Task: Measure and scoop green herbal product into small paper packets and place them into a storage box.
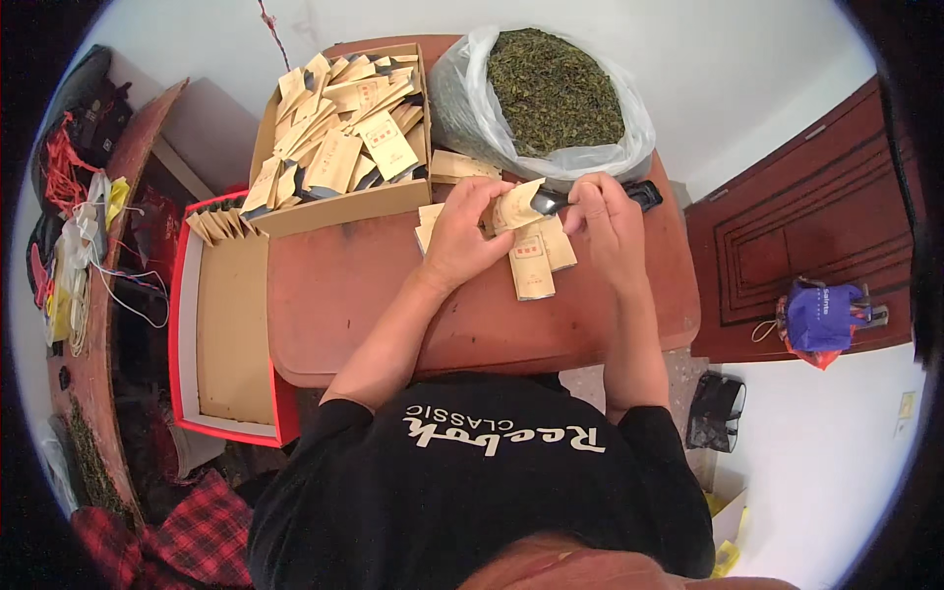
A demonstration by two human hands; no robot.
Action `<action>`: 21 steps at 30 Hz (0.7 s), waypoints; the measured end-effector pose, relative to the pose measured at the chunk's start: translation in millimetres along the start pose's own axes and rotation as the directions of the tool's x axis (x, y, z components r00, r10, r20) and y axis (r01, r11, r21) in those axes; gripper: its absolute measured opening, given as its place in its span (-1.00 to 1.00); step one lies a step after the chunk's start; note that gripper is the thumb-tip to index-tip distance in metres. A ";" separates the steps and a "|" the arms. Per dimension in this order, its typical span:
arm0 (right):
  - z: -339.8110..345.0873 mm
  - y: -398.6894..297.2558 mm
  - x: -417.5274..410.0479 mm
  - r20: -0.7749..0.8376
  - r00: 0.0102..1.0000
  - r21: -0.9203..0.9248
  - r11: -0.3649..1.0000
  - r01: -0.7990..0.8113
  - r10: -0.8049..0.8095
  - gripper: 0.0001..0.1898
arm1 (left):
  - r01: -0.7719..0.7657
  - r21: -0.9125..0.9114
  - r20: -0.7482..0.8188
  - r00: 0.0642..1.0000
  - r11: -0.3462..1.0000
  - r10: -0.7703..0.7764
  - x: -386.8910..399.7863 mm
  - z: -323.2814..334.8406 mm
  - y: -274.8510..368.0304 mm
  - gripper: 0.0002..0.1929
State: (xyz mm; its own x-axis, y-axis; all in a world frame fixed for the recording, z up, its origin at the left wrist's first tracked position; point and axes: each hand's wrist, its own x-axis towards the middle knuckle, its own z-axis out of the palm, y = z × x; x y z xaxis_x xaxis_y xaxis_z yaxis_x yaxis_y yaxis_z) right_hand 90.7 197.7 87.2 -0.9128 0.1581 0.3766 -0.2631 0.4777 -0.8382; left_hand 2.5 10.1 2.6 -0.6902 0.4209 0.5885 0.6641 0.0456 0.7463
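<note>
My left hand (472,232) pinches a small tan paper packet (518,205) between thumb and fingers, its upper end toward my right hand. My right hand (606,221) grips the handle of a metal spoon (549,200), whose bowl is at the mouth of that packet; what the bowl holds is hidden. Several more packets (532,274) lie overlapping on the table under and beside my left hand. Just beyond my hands stands an open clear plastic bag (634,147), full of dried green tea leaves (557,96).
A cardboard box (354,209) heaped with tan packets (335,162) stands at the back left of the red-brown table (354,310). Left of the table is a red box (175,332) with a row of packets at its far end. A black object (645,195) lies near the bag.
</note>
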 end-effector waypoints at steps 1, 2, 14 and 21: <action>-1.0 3.4 1.9 0.000 1.000 -0.001 1.000 -0.001 0.001 -0.71 | -0.003 0.011 -0.005 1.000 1.000 0.003 -0.3 0.2 -0.3 -0.46; -2.3 8.6 3.5 0.005 0.994 0.170 0.979 -0.108 0.109 -0.70 | -0.006 0.023 -0.009 1.000 1.000 0.006 -0.6 0.3 -0.2 -0.47; -8.8 -23.6 -2.5 0.006 0.995 -0.133 0.986 0.102 -0.102 -0.70 | 0.114 -0.053 -0.004 0.993 0.992 -0.114 -0.4 -1.8 -1.9 -0.50; -7.9 -12.9 -2.1 0.160 0.979 -0.154 0.976 0.152 -0.127 -0.73 | 0.137 -0.132 0.054 0.990 0.982 -0.131 -1.7 2.3 -5.4 -0.53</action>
State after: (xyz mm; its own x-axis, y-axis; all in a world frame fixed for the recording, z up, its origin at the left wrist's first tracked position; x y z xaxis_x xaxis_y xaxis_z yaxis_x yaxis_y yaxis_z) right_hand 98.5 198.1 100.3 -0.9102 -0.0443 0.4119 -0.3474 0.6233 -0.7006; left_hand 0.7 11.2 -3.1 -0.7548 0.4593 0.4683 0.5196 -0.0171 0.8542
